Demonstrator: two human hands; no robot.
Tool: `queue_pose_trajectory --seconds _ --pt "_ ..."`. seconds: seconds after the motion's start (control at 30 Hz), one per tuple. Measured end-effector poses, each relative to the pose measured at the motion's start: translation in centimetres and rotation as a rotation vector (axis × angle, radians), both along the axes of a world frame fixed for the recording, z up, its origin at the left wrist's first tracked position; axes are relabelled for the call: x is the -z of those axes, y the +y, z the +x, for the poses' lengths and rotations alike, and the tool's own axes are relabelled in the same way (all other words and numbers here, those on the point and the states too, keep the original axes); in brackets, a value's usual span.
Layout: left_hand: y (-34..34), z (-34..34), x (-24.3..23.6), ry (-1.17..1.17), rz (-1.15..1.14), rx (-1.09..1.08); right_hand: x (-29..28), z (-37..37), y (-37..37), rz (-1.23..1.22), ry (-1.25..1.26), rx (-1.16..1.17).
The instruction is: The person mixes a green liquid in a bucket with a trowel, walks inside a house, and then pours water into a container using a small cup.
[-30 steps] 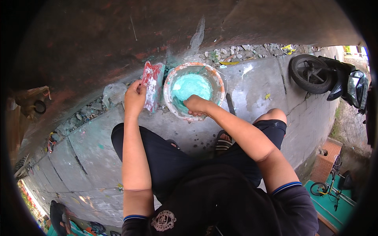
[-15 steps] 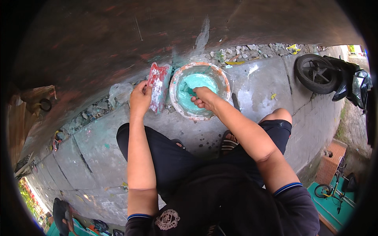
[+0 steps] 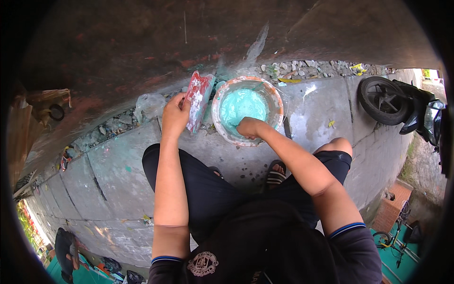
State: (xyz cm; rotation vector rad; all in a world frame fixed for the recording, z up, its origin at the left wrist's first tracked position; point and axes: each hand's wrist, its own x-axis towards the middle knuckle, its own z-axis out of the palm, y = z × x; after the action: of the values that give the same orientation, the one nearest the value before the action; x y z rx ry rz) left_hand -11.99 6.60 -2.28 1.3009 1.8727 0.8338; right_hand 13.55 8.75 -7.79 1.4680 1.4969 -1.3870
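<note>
In front of me stands a round bucket (image 3: pixel 279 106) with an orange, paint-crusted rim. It holds wet turquoise paint (image 3: pixel 243 105), or a similar thick mix. My right hand (image 3: pixel 250 128) is inside its near edge, fingers curled round a small turquoise-smeared tool that the hand now hides. Left of the bucket, my left hand (image 3: pixel 175 116) grips a red board (image 3: pixel 198 97) by its left edge. White and turquoise smears cover the board, and it is tilted up beside the bucket.
A dark wall (image 3: pixel 142 57) rises beyond the bucket, with rubble (image 3: pixel 302 68) along its foot. Grey paving slabs (image 3: pixel 123 175) lie beneath me. A motorbike wheel (image 3: pixel 383 101) is at the right. Another person (image 3: pixel 66 253) is at the lower left.
My right hand has turned over and moved down toward the bucket's near edge, hiding the tool seen before. My left hand still holds the red board, now tilted more steeply.
</note>
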Motion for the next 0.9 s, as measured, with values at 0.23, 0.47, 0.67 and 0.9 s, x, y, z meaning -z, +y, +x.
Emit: queue_pose_trajectory --seconds 0.23,0.47,0.67,0.9 --pt "-0.2 -0.3 -0.4 0.015 -0.006 -0.012 -4.3 2.3 3.0 0.201 -0.376 -0.418" --pt "-0.3 -0.2 -0.8 0.005 0.001 -0.006 -3.4 -0.4 6.1 0.581 -0.298 -0.285" --pt "-0.5 -0.3 -0.8 0.003 0.013 -0.003 -2.8 -4.1 2.7 0.453 -0.166 -0.318" --pt "-0.5 -0.5 -0.6 0.0 0.009 -0.019 -3.7 1.0 0.7 0.262 -0.23 -0.474"
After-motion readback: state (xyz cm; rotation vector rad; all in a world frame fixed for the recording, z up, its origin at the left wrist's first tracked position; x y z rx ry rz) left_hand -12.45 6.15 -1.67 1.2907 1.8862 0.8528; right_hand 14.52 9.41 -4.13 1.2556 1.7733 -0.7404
